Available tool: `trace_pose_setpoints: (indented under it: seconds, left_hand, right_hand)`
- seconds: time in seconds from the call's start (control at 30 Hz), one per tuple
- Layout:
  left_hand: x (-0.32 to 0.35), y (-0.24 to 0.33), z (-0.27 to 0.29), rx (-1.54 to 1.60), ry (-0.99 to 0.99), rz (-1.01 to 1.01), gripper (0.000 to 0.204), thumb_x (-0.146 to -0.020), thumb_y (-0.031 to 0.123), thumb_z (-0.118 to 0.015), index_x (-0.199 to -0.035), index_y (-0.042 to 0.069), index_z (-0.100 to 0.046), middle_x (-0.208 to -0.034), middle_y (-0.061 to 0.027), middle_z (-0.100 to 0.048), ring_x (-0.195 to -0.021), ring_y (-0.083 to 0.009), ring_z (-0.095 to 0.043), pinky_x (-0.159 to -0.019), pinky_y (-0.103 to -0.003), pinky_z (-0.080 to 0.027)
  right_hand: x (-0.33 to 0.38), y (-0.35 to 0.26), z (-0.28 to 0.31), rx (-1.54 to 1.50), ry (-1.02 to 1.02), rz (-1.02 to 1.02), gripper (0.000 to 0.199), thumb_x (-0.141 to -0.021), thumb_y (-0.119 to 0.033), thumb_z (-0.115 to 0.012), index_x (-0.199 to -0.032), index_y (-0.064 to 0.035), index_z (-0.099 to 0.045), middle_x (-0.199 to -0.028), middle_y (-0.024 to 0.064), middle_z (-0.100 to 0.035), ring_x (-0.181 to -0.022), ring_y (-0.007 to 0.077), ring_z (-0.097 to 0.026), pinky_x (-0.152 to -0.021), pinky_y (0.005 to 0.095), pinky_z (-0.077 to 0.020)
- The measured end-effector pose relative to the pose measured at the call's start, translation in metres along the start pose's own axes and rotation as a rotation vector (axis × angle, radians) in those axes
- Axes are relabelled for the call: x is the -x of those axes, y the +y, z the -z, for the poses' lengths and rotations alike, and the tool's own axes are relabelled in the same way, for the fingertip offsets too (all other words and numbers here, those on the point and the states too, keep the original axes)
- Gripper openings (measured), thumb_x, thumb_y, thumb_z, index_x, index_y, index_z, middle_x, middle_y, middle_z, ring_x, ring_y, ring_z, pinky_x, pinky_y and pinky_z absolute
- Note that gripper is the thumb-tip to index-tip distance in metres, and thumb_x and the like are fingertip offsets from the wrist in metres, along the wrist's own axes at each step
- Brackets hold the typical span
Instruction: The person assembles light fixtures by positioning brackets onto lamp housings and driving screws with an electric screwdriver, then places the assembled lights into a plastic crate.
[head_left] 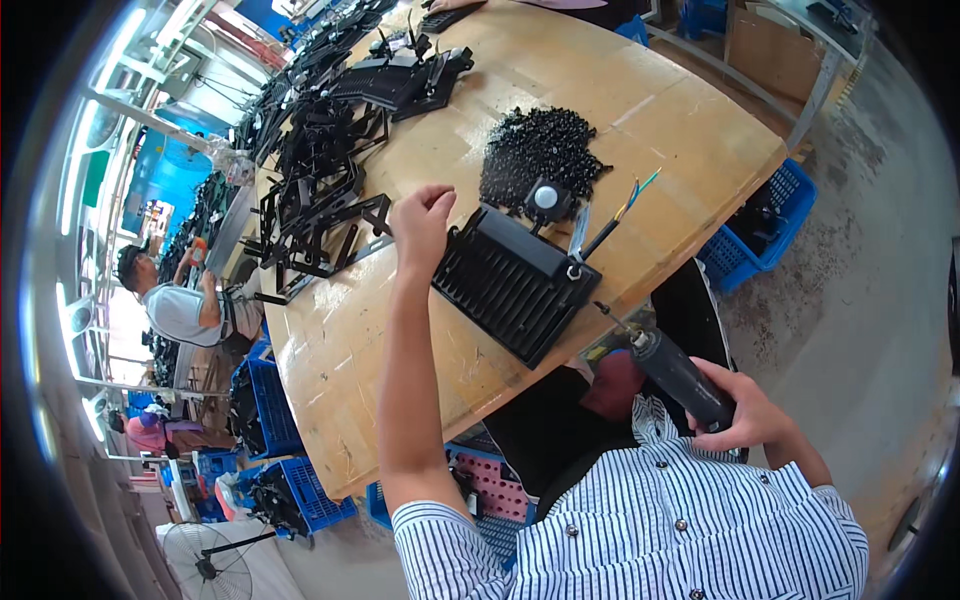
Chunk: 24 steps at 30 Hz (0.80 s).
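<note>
Left hand (422,225): curling in a loose fist, resting at the finned black lamp housing's (510,280) left edge.
Right hand (745,408): gripping an electric screwdriver (672,368), right of the housing.
Screw pile (540,148): lying just behind the housing.

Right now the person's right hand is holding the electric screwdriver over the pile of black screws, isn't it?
Not quite: in the head view the right hand holds the electric screwdriver off the table's near edge, beside the finned black housing, not over the screw pile.

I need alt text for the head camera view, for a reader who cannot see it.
A person's left hand rests at the edge of a black ribbed metal lamp housing on a round wooden table, while the right hand grips a black cylindrical power screwdriver. A heap of small black screws and black metal brackets lie behind.
</note>
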<state>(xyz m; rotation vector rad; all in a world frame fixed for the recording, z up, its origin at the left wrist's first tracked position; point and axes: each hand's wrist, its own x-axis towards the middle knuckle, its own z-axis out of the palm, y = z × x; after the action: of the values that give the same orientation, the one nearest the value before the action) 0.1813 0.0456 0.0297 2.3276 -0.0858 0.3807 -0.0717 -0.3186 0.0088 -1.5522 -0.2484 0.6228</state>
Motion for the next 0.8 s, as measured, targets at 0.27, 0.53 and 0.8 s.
trace_pose_setpoints:
  seconds: [0.27, 0.53, 0.8]
  left_hand:
    - [-0.073, -0.006, -0.048, -0.365, -0.119, -0.056, 0.016, -0.08, 0.008, -0.06, -0.091, 0.006, -0.073, -0.091, -0.0207, -0.068, -0.09, -0.0331, -0.065, -0.083, -0.039, -0.049]
    - [-0.085, -0.002, -0.075, -0.6, -0.131, -0.154, 0.02, -0.079, 0.009, -0.058, -0.091, 0.012, -0.073, -0.094, -0.0184, -0.064, -0.093, -0.0346, -0.061, -0.081, -0.042, -0.049]
    - [-0.101, -0.014, -0.083, -0.627, -0.154, -0.245, 0.015, -0.081, 0.016, -0.065, -0.09, 0.008, -0.073, -0.09, -0.0185, -0.067, -0.087, -0.0334, -0.064, -0.081, -0.039, -0.049]
  right_hand:
    - [0.008, 0.0, 0.013, -0.033, 0.111, -0.074, 0.091, -0.064, -0.015, -0.08, -0.141, -0.0029, -0.034, -0.083, 0.0051, -0.064, -0.076, 0.0126, -0.063, -0.076, 0.0273, -0.0498]
    - [-0.004, 0.002, 0.029, -0.062, 0.108, -0.078, 0.09, -0.064, -0.014, -0.08, -0.141, -0.0032, -0.035, -0.083, 0.006, -0.064, -0.075, 0.013, -0.063, -0.074, 0.0276, -0.0504]
    - [-0.005, 0.003, 0.033, -0.032, 0.08, -0.098, 0.09, -0.064, -0.014, -0.079, -0.141, -0.0032, -0.035, -0.082, 0.0063, -0.064, -0.075, 0.0135, -0.064, -0.075, 0.028, -0.0505]
